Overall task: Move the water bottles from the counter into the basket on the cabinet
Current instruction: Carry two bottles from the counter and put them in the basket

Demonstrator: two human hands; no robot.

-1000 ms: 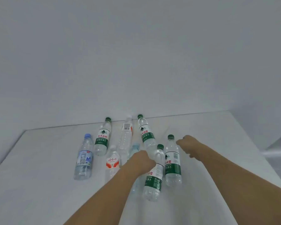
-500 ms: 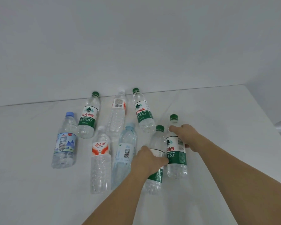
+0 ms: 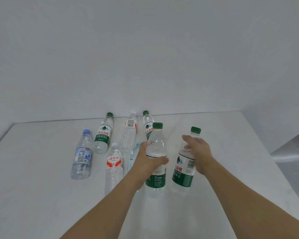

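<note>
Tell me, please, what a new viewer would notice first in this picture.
First, the two hands in the middle: the left hand holds one green-capped bottle and the right hand holds another, each grip closed around the body. Next, six more bottles lie on the white counter behind and to the left, among them a blue-capped bottle at far left and a red-labelled bottle.

Plain pale grey-white wall [image 3: 145, 49] fills upper half, bare and evenly lit, no harsh shadows; white matte desk [image 3: 33, 195] butts against wall along straight seam, back corners rounded; beyond desk's right edge, glimpse of glossy grey floor [image 3: 290, 152] with soft reflections
</note>
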